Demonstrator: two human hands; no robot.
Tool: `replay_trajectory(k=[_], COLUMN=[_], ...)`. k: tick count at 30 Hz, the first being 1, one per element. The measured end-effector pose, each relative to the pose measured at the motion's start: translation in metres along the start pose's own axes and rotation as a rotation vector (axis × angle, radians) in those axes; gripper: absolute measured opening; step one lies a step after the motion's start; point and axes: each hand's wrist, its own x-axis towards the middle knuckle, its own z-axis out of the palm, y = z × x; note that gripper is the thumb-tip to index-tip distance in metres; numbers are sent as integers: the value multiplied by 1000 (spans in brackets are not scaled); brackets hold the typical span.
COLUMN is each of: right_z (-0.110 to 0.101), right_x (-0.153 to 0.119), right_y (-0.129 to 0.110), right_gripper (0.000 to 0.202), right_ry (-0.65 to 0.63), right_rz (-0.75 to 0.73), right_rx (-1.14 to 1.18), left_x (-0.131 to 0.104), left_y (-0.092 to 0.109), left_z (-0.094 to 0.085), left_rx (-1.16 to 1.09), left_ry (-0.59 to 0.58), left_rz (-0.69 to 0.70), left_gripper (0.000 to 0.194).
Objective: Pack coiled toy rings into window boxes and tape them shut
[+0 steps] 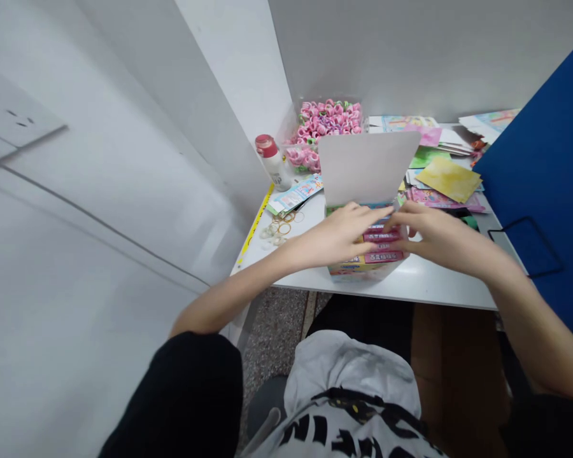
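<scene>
An open display box (363, 275) stands near the front edge of the table, its white lid (367, 166) raised at the back. Inside it, a row of small pink boxes (383, 247) with printed edges fills the right part. Over the left part of that row lies my left hand (346, 232), open, fingers stretched to the right and thumb apart. From the other side, my right hand (427, 232) reaches in with its fingers apart and its fingertips at the small boxes. The hands cover part of the contents.
Behind the display box is a clear tub (327, 124) of pink and green ring-like pieces. A white bottle (273, 162) with a red cap, printed cards (296, 193) and rubber bands (282, 224) lie left. Coloured packets (449, 179) are piled right, beside a blue panel (544, 159).
</scene>
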Motion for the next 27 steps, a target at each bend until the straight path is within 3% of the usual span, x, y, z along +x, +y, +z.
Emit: replay_trajectory(k=[2, 4, 6, 7, 11, 14, 19, 23, 27], right_z=[-10, -9, 5, 16, 62, 81, 86, 77, 71], right_x=[-6, -11, -12, -11, -2, 3, -4, -12, -20], right_y=[11, 28, 47, 55, 68, 63, 63, 58, 38], right_gripper=[17, 24, 37, 46, 73, 73, 84, 70, 53], right_ry=[125, 236, 304, 309, 216, 184, 294, 361, 729], right_rz=[91, 245, 375, 400, 334, 312, 395, 360, 252], right_rx=[149, 276, 443, 542, 900, 1023, 934, 824, 530], left_x=[-10, -23, -36, -40, -41, -28, -3, 9, 15], left_y=[-9, -27, -51, -62, -83, -75, -59, -56, -57], left_z=[-9, -7, 8, 20, 69, 86, 85, 90, 94], left_rx=[-144, -281, -408, -487, -916, -1137, -1261, -1181, -970], left_ry=[217, 549, 894, 940, 642, 590, 602, 692, 850], left_rz=[-16, -96, -172, -204, -247, -235, -228, -188, -59], left_gripper=[22, 25, 35, 46, 74, 74, 72, 49, 31])
